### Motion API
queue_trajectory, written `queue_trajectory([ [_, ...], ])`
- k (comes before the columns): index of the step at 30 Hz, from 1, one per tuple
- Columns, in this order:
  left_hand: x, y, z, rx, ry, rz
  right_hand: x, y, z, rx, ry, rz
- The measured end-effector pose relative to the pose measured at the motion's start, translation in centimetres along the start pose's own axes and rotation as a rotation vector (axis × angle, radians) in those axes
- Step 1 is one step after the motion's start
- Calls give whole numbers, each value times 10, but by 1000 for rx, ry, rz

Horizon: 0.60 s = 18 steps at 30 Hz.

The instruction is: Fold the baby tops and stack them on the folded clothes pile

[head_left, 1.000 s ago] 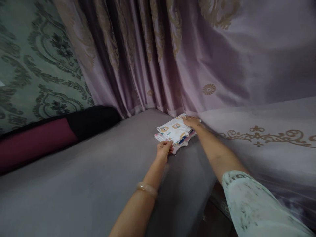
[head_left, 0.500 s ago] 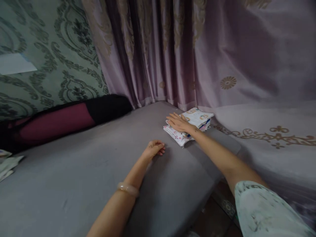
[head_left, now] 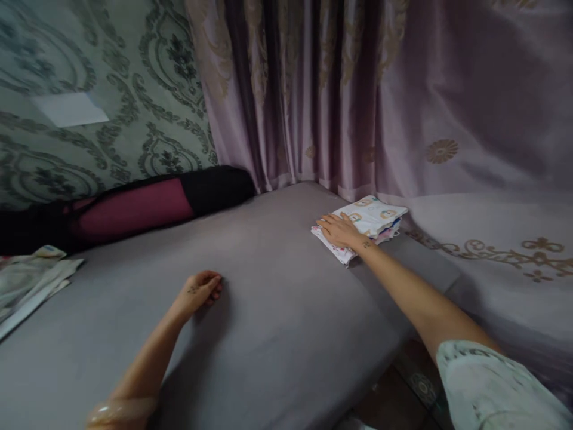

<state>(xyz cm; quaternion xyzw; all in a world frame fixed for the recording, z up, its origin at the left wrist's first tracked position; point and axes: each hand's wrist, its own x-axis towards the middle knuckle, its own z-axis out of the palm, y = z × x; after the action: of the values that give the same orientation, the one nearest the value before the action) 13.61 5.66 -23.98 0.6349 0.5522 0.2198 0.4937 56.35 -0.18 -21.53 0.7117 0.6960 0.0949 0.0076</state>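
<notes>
My right hand (head_left: 339, 231) lies flat with fingers spread on the near left part of a stack of folded cloths (head_left: 373, 214). The top cloth is white with small tan and blue prints; pink-patterned and blue layers show at the stack's edges. Well to the left, my left hand (head_left: 203, 291) hovers low over the grey sheet (head_left: 277, 286), its fingers curled in and nothing visible in them. A pale bangle (head_left: 123, 411) circles that forearm.
A long black and maroon bag (head_left: 134, 210) lies along the patterned wall. Another pile of folded cloths (head_left: 33, 283) sits at the left edge. Purple curtains (head_left: 308, 107) hang behind the bed, and dark floor tiles (head_left: 394, 394) show below its near right edge.
My left hand has moved left, away from the stack. My right hand stays on the stack, its palm now lower on it. The view has swung left, bringing more of the left pile into sight.
</notes>
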Motion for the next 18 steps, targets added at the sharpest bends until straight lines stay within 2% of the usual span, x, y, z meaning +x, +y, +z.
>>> queue_trajectory([
  [4, -13, -29, -44, 230, 194, -27, 4, -12, -2, 3, 48, 29],
  [7, -18, -38, -55, 321, 244, -18, 10, -41, 4, 48, 102, -60],
  [11, -14, -34, -52, 463, 247, -6, 19, -106, 18, 206, 20, -266],
  [14, -7, -29, -52, 570, 314, -16, 27, -164, 23, 320, -47, -401],
  [18, -5, -30, -57, 473, 276, -53, 29, -243, 14, 370, -72, -528],
])
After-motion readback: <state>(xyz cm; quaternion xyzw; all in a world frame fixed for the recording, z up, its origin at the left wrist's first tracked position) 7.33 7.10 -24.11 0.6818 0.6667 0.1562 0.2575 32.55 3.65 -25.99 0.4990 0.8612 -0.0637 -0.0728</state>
